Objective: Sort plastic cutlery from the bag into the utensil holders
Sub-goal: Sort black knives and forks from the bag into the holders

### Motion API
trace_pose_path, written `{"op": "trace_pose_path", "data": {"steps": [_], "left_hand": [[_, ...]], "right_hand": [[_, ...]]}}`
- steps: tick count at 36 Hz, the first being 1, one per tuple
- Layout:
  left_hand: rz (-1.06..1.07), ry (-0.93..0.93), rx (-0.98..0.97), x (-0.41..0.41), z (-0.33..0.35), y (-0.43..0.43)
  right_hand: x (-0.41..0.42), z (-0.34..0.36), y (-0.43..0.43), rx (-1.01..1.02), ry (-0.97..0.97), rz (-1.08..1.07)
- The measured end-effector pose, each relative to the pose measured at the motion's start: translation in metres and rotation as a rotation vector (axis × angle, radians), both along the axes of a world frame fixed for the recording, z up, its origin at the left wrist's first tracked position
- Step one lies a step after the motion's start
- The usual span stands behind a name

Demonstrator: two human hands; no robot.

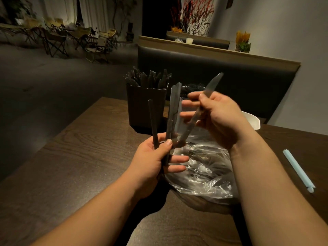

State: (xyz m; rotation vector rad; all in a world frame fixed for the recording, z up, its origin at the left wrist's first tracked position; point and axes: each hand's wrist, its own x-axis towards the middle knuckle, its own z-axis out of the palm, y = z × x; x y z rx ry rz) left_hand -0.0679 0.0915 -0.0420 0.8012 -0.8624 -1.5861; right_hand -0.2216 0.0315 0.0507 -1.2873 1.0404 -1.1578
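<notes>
Head view: a person's two bare forearms reach over a dark wooden table [85,150], with both hands raised above a bag.
Left hand [154,157]: thumb and curled fingers grip a fan of dark cutlery pieces [173,103] by their lower ends; the lower two fingers stick out straight toward the bag.
Dark cutlery pieces: they stand roughly upright and spread slightly apart, one thin handle to the left and flatter knife-like pieces to the right.
Right hand [218,118]: thumb and fingers pinch a single knife [213,82] near its middle; the remaining fingers are loosely spread and motion-blurred.
Knife: it is tilted, blade tip up and to the right, with its handle end down beside the left thumb; contact with the left-hand pieces cannot be told.
Bag [204,173]: clear crumpled plastic lies on the table beneath and between the hands, with dark cutlery dimly visible inside.
Utensil holder [145,107]: a dark ribbed rectangular container stands on the far edge of the table, behind the left hand, packed with upright dark utensils [150,79].
Second cluster [193,86]: dark spiky tips show just right of the holder, with their container hidden by the hands.
Pale blue stick [298,169]: it lies flat on the table, well right of the bag.
White object [253,119]: it is partly hidden behind the right wrist and cannot be identified.
Background: a dark padded bench back [230,71] faces the table.
</notes>
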Motion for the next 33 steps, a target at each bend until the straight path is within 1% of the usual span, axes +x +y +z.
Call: {"op": "trace_pose_path", "data": {"steps": [2, 3, 4, 6, 7, 9, 11, 13, 16, 18, 21, 23, 24, 26, 27, 29, 31, 32, 33], "left_hand": [[0.005, 0.003, 0.002, 0.001, 0.000, 0.000], [0.004, 0.010, 0.009, 0.001, 0.000, 0.000], [-0.002, 0.020, 0.016, 0.001, 0.000, 0.000], [-0.010, 0.021, 0.020, 0.001, 0.001, 0.000], [-0.008, 0.014, 0.011, 0.001, 0.001, 0.000], [0.007, -0.001, -0.015, 0.003, 0.001, 0.000], [0.025, -0.013, -0.036, 0.006, 0.001, 0.000], [0.046, -0.001, -0.037, 0.007, 0.002, -0.001], [0.089, 0.039, -0.014, 0.008, 0.004, -0.002], [0.099, 0.067, -0.007, 0.008, 0.006, -0.002], [0.127, 0.137, 0.027, 0.010, 0.009, -0.003], [0.154, 0.161, 0.039, 0.011, 0.009, -0.003], [0.164, 0.157, 0.040, 0.011, 0.009, -0.003], [0.174, 0.128, 0.035, 0.011, 0.009, -0.003], [0.171, 0.113, 0.028, 0.011, 0.008, -0.003], [0.141, 0.101, 0.008, 0.009, 0.008, -0.001], [0.103, 0.086, -0.024, 0.007, 0.007, -0.001], [0.083, 0.071, -0.039, 0.006, 0.007, 0.000], [0.062, 0.060, -0.048, 0.006, 0.006, 0.000]], "right_hand": [[-0.003, 0.004, 0.001, -0.066, -0.041, -0.056], [-0.004, 0.006, 0.002, -0.111, -0.033, -0.061], [-0.006, 0.006, 0.004, -0.171, -0.008, -0.043], [-0.008, 0.006, 0.007, -0.341, 0.102, 0.075], [-0.009, 0.006, 0.008, -0.436, 0.203, 0.154], [-0.009, 0.005, 0.008, -0.599, 0.507, 0.257], [-0.003, 0.001, 0.006, -0.650, 0.776, 0.274], [0.004, -0.004, 0.005, -0.684, 0.940, 0.236], [0.011, -0.014, 0.001, -0.884, 1.128, 0.077], [0.013, -0.016, 0.002, -0.970, 1.229, -0.021], [0.013, -0.015, 0.002, -1.002, 1.307, -0.071], [0.010, -0.012, 0.002, -1.026, 1.292, -0.108], [0.008, -0.009, 0.002, -1.008, 1.248, -0.148], [0.005, -0.001, 0.003, -0.904, 1.109, -0.195], [0.005, 0.002, 0.004, -0.836, 1.013, -0.183], [0.006, 0.005, 0.007, -0.645, 0.760, -0.124], [0.013, 0.004, 0.012, -0.337, 0.450, -0.020], [0.017, 0.002, 0.013, -0.214, 0.322, 0.034], [0.020, -0.001, 0.014, -0.145, 0.250, 0.057]]}}
